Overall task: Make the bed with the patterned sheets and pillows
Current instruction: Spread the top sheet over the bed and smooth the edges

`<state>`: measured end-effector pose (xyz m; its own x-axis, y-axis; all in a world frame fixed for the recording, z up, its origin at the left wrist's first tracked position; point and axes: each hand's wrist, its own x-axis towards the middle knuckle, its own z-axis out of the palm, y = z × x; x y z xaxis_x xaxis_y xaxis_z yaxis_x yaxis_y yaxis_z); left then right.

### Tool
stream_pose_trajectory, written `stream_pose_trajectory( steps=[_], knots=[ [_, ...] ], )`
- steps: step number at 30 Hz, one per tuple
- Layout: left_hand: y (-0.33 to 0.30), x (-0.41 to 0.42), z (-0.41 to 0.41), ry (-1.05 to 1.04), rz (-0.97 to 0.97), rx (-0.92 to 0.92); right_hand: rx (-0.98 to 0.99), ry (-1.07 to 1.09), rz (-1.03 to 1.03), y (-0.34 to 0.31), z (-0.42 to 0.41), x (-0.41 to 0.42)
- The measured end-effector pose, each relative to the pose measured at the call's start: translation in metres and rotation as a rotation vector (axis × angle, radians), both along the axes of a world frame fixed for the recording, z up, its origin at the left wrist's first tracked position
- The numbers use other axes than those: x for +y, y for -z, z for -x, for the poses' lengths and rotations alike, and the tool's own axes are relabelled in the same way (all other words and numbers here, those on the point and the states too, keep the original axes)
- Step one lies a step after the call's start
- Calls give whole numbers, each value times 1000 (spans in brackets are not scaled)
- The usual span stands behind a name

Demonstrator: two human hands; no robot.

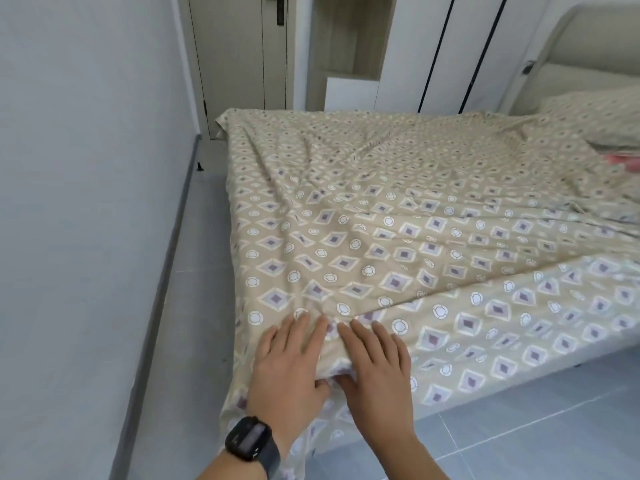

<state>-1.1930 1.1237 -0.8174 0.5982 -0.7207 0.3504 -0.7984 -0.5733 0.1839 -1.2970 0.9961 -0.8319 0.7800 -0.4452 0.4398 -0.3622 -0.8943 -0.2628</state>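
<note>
From the head view we see the beige cotton sheet with diamond and circle print [398, 220] spread wrinkled across the bed. Our left hand [289, 368] and right hand [375, 367] press flat on its near corner, fingers straight, thumbs tucked against a fold. A matching patterned pillow [595, 116] lies by the padded headboard [585, 60].

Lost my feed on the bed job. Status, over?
Both hands, left and right, flat on the sheet at the near corner, fingers straight. Sheet spread but wrinkled. Pillow at far right. Nothing in the way.
</note>
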Motion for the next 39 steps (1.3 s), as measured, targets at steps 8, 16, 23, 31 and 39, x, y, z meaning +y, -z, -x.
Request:
stream_pose_trajectory(
  steps=[8,16,23,31,39],
  knots=[
    [-6,13,-3,99,110,-6,-127,12,-19,17,1,4],
    [2,43,-21,155,304,32,-182,73,29,4,-2,9],
    [0,63,-20,145,230,-64,-114,104,54,-13,-4,22],
    [-19,63,-9,98,260,-253,-20,85,97,-38,9,27],
    [-37,107,-8,121,235,-307,70,-23,-71,-54,26,65]
  ],
)
